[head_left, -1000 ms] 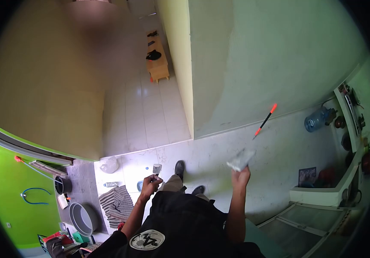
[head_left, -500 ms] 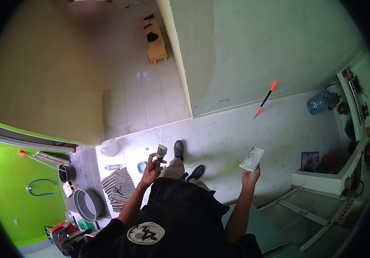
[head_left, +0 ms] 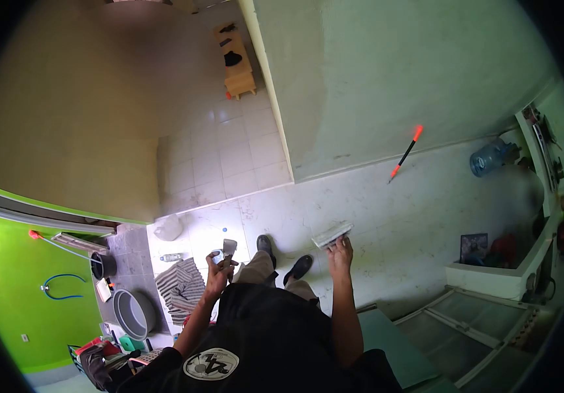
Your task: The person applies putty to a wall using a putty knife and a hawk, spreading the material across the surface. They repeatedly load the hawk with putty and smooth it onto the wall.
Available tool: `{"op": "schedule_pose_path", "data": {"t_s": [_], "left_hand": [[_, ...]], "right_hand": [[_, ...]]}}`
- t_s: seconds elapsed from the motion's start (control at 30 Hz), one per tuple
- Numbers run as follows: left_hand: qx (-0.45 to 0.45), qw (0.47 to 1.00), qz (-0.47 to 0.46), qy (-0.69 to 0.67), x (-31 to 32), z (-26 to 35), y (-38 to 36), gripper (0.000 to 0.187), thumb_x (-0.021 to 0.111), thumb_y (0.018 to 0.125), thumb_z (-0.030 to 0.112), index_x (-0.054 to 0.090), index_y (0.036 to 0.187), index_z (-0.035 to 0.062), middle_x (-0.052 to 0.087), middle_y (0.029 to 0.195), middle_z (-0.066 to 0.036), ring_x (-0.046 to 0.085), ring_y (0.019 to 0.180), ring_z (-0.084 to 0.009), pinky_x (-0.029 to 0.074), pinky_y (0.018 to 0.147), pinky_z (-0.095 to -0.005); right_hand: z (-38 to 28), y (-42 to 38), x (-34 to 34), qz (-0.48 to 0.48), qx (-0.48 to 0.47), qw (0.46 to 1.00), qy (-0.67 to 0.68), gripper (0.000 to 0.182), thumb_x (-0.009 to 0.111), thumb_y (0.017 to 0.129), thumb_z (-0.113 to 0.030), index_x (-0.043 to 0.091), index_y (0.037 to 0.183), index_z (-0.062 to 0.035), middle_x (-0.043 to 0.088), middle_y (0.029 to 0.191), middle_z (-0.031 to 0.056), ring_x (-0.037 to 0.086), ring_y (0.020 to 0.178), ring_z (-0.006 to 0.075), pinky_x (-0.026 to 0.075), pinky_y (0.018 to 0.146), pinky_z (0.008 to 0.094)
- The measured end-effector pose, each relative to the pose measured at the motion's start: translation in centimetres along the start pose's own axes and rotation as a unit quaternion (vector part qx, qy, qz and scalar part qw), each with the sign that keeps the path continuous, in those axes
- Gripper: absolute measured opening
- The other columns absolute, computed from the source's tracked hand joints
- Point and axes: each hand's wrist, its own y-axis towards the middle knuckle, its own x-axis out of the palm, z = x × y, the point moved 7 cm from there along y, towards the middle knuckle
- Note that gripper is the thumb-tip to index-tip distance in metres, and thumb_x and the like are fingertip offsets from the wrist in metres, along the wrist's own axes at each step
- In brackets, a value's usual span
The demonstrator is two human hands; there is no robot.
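My left hand (head_left: 216,278), in front of my left thigh, is closed around a putty knife (head_left: 229,247) whose broad blade points up and away from me. Out to the right, my right hand (head_left: 340,255) grips a plastering trowel (head_left: 331,234) with a flat, rectangular, whitish-smeared plate. The plate is tilted and seen at a slant; its handle is hidden by my fingers. Both tools are held above the pale tiled floor (head_left: 360,203), on either side of my shoes (head_left: 299,267).
A black pole with orange ends (head_left: 405,155) leans by the grey-green wall (head_left: 413,72). A striped cloth (head_left: 180,288) and a grey basin (head_left: 133,314) lie to the left. A blue water jug (head_left: 487,159) rests at the right, and a glazed frame (head_left: 465,321) stands near my right side.
My right hand has swung left toward my body, and the trowel has turned to a slanted view. My left hand has shifted slightly left and down with the putty knife.
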Motion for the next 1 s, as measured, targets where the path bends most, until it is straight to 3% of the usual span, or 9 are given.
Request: {"op": "schedule_pose_path", "data": {"t_s": [0.2, 0.3, 0.33, 0.43, 0.5, 0.63, 0.73, 0.87, 1.0], "left_hand": [[0.004, 1.000, -0.017, -0.011, -0.1, -1.3, 4.0, 0.054, 0.057, 0.094, -0.003, 0.020, 0.131, 0.0097, 0.067, 0.100, -0.017, 0.051, 0.058, -0.0112, 0.041, 0.049, -0.0246], [0.023, 0.997, -0.021, 0.064, 0.0, -4.3, 9.0, 0.051, 0.059, 0.100, 0.007, 0.020, 0.132, 0.0095, 0.069, 0.096, -0.015, 0.052, 0.059, -0.0098, 0.043, 0.052, -0.0245], [0.029, 0.997, -0.027, 0.065, 0.2, -5.7, 11.2, 0.053, 0.060, 0.101, 0.010, 0.019, 0.135, 0.0084, 0.069, 0.096, -0.014, 0.053, 0.061, -0.0095, 0.044, 0.056, -0.0245], [0.086, 0.992, -0.021, 0.088, 0.2, -10.6, 18.3, 0.052, 0.060, 0.101, 0.009, 0.022, 0.137, 0.0092, 0.069, 0.094, -0.012, 0.049, 0.061, -0.0089, 0.042, 0.055, -0.0244], [0.119, 0.989, -0.011, 0.084, -0.1, -14.6, 23.5, 0.053, 0.061, 0.101, 0.010, 0.023, 0.139, 0.0084, 0.068, 0.095, -0.012, 0.048, 0.063, -0.0089, 0.042, 0.056, -0.0242], [0.142, 0.989, 0.012, 0.043, 0.3, -20.7, 32.3, 0.055, 0.061, 0.102, 0.015, 0.023, 0.140, 0.0066, 0.068, 0.100, -0.011, 0.049, 0.069, -0.0077, 0.041, 0.063, -0.0225], [0.199, 0.980, 0.018, -0.008, 0.8, -23.8, 37.5, 0.054, 0.061, 0.102, 0.012, 0.024, 0.141, 0.0076, 0.069, 0.100, -0.010, 0.048, 0.067, -0.0065, 0.040, 0.060, -0.0207], [0.229, 0.971, 0.046, -0.058, 0.3, -28.2, 41.0, 0.054, 0.062, 0.101, 0.009, 0.025, 0.140, 0.0082, 0.069, 0.098, -0.008, 0.048, 0.062, -0.0064, 0.041, 0.056, -0.0207], [0.232, 0.969, 0.070, -0.057, -0.2, -28.9, 42.2, 0.058, 0.061, 0.101, 0.007, 0.023, 0.144, 0.0110, 0.070, 0.099, -0.010, 0.046, 0.060, -0.0061, 0.039, 0.054, -0.0208]], "right_hand": [[6.1, 8.8, 6.4, 0.028, 0.014, 0.999, -0.007, 0.032, 0.059, 0.105, -0.026, 0.049, 0.129, -0.0080, 0.060, 0.124, 0.0093, 0.059, 0.113, 0.0235, 0.050, 0.092, 0.0462], [6.6, 14.7, 8.1, 0.026, -0.118, 0.984, -0.132, 0.027, 0.059, 0.105, -0.024, 0.050, 0.119, -0.0034, 0.062, 0.112, 0.0099, 0.058, 0.104, 0.0226, 0.050, 0.087, 0.0395], [5.7, 16.6, 8.9, 0.004, -0.258, 0.940, -0.225, 0.027, 0.058, 0.105, -0.023, 0.052, 0.117, -0.0004, 0.062, 0.104, 0.0115, 0.057, 0.097, 0.0229, 0.049, 0.083, 0.0377], [2.1, 18.2, 14.1, -0.009, -0.384, 0.815, -0.434, 0.028, 0.060, 0.103, -0.020, 0.055, 0.119, 0.0018, 0.062, 0.107, 0.0156, 0.058, 0.098, 0.0292, 0.048, 0.087, 0.0398], [0.8, 19.6, 17.2, -0.061, -0.558, 0.687, -0.462, 0.028, 0.062, 0.098, -0.013, 0.060, 0.121, 0.0016, 0.063, 0.111, 0.0177, 0.058, 0.100, 0.0350, 0.047, 0.090, 0.0419], [0.8, 23.3, 21.8, -0.195, -0.625, 0.546, -0.523, 0.032, 0.063, 0.089, 0.001, 0.067, 0.120, -0.0021, 0.064, 0.116, 0.0134, 0.058, 0.108, 0.0341, 0.045, 0.094, 0.0430], [2.9, 26.3, 23.1, -0.272, -0.677, 0.419, -0.540, 0.037, 0.063, 0.084, 0.005, 0.067, 0.120, -0.0027, 0.064, 0.115, 0.0124, 0.058, 0.108, 0.0320, 0.046, 0.095, 0.0423], [6.7, 30.4, 21.5, -0.270, -0.735, 0.278, -0.556, 0.040, 0.063, 0.078, 0.007, 0.067, 0.117, -0.0011, 0.063, 0.113, 0.0127, 0.059, 0.105, 0.0310, 0.049, 0.094, 0.0420], [11.4, 32.8, 17.6, -0.317, -0.722, 0.293, -0.540, 0.037, 0.059, 0.078, 0.009, 0.066, 0.114, 0.0043, 0.063, 0.113, 0.0153, 0.060, 0.103, 0.0330, 0.051, 0.092, 0.0425]]}}
